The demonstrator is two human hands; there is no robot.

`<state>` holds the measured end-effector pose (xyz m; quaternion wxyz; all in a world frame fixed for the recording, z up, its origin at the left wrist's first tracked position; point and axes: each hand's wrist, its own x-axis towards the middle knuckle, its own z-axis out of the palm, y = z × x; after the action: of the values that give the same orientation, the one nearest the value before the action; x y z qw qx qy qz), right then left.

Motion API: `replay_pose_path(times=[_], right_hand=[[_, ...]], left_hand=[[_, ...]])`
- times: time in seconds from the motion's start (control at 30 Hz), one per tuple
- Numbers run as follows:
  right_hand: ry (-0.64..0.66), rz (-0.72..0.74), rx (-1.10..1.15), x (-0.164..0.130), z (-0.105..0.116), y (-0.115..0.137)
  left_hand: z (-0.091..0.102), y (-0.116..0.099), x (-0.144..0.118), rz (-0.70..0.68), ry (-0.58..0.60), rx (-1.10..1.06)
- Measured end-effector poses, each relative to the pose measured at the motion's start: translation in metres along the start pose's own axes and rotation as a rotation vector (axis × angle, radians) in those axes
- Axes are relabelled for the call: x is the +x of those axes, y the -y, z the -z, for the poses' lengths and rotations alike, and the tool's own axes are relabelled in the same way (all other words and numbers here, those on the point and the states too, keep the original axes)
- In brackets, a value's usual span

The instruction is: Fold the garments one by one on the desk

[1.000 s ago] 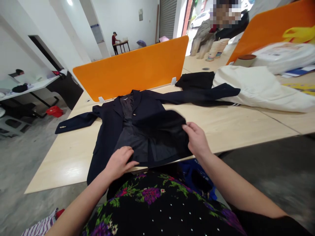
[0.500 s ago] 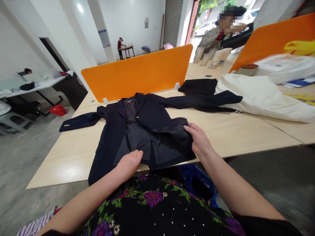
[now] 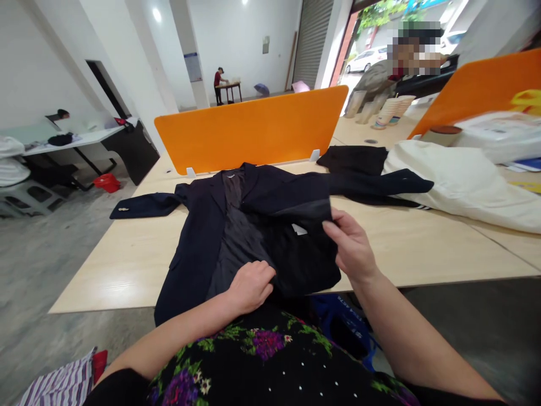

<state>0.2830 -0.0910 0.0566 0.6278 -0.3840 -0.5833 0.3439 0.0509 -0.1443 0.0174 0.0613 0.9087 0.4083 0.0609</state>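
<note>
A dark navy blazer (image 3: 196, 231) lies on its back on the light wooden table, sleeves spread to both sides and its collar away from me. My right hand (image 3: 355, 245) pinches the edge of its right-hand front panel and holds that panel lifted. Under the panel the dark lining shows, along with a small white label (image 3: 300, 229). Low on the lining, near the table's front edge, my left hand (image 3: 251, 286) rests with curled fingers gripping the cloth; its fingertips are partly hidden.
An orange divider (image 3: 253, 132) stands behind the blazer. On the right lie folded black cloth (image 3: 355, 159), a cream garment (image 3: 460, 175) and white plastic packs (image 3: 502, 127). Paper cups (image 3: 386, 113) stand farther back, near another person (image 3: 378, 79). A blue stool (image 3: 349, 327) is under the table.
My right hand has raised the front panel higher and opened it, bringing the white label into sight. My left hand has shifted rightward along the lining. The view has tilted slightly.
</note>
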Motion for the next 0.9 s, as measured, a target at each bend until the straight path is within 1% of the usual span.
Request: replay_pose_path(times=[0.03,0.1,0.13,0.17,0.2,0.23,0.27,0.3,0.33,0.37,0.4,0.43,0.47,0.5,0.53,0.57,0.63,0.7,0.77,0.8,0.87,0.9], right_hand=[[0.163,0.036,-0.082,-0.004,-0.002,0.001],[0.631,0.079,-0.252,-0.013,-0.006,0.003],[0.862,0.092,-0.324,-0.017,-0.007,0.002],[1.036,0.096,-0.375,-0.020,-0.007,0.000],[1.124,0.092,-0.409,-0.022,-0.005,-0.003],[1.126,0.079,-0.435,-0.022,-0.001,-0.007],[1.055,0.059,-0.462,-0.022,0.004,-0.012],[0.929,0.037,-0.505,-0.021,0.011,-0.018],[0.766,0.015,-0.572,-0.019,0.018,-0.025],[0.589,-0.007,-0.672,-0.018,0.025,-0.033],[0.429,-0.033,-0.797,-0.017,0.031,-0.041],[0.311,-0.061,-0.934,-0.018,0.036,-0.048],[0.239,-0.089,-1.065,-0.020,0.038,-0.054],[0.207,-0.113,-1.174,-0.024,0.039,-0.059],[0.206,-0.132,-1.251,-0.027,0.038,-0.062],[0.219,-0.146,-1.297,-0.032,0.037,-0.064],[0.229,-0.181,-1.335,-0.038,0.036,-0.064],[0.213,-0.239,-1.369,-0.040,0.041,-0.062],[0.246,-0.269,-1.416,-0.036,0.051,-0.060],[0.282,-0.259,-1.442,-0.033,0.056,-0.058],[0.359,-0.177,-1.479,-0.024,0.061,-0.053],[0.384,-0.111,-1.475,-0.018,0.059,-0.049]], left_hand=[[0.002,-0.001,0.000,-0.024,-0.001,0.054],[0.007,-0.002,-0.003,-0.112,0.034,0.074],[0.011,-0.002,-0.006,-0.163,0.077,0.023],[0.016,-0.001,-0.010,-0.210,0.128,-0.063],[0.021,0.001,-0.015,-0.248,0.177,-0.165],[0.025,0.003,-0.021,-0.269,0.208,-0.261],[0.030,0.007,-0.028,-0.263,0.203,-0.327],[0.033,0.013,-0.035,-0.220,0.151,-0.348],[0.036,0.021,-0.043,-0.137,0.050,-0.320],[0.038,0.032,-0.050,-0.015,-0.083,-0.246],[0.038,0.044,-0.057,0.136,-0.224,-0.139],[0.038,0.058,-0.064,0.298,-0.346,-0.015],[0.036,0.073,-0.070,0.457,-0.432,0.109],[0.035,0.088,-0.075,0.597,-0.462,0.214],[0.033,0.102,-0.079,0.708,-0.438,0.285],[0.031,0.115,-0.081,0.792,-0.376,0.321],[0.029,0.135,-0.085,0.905,-0.226,0.312],[0.029,0.146,-0.086,0.988,-0.138,0.270],[0.032,0.148,-0.086,1.038,-0.130,0.273],[0.035,0.145,-0.086,1.032,-0.147,0.302],[0.039,0.132,-0.085,0.952,-0.212,0.398],[0.041,0.123,-0.083,0.895,-0.247,0.446]])
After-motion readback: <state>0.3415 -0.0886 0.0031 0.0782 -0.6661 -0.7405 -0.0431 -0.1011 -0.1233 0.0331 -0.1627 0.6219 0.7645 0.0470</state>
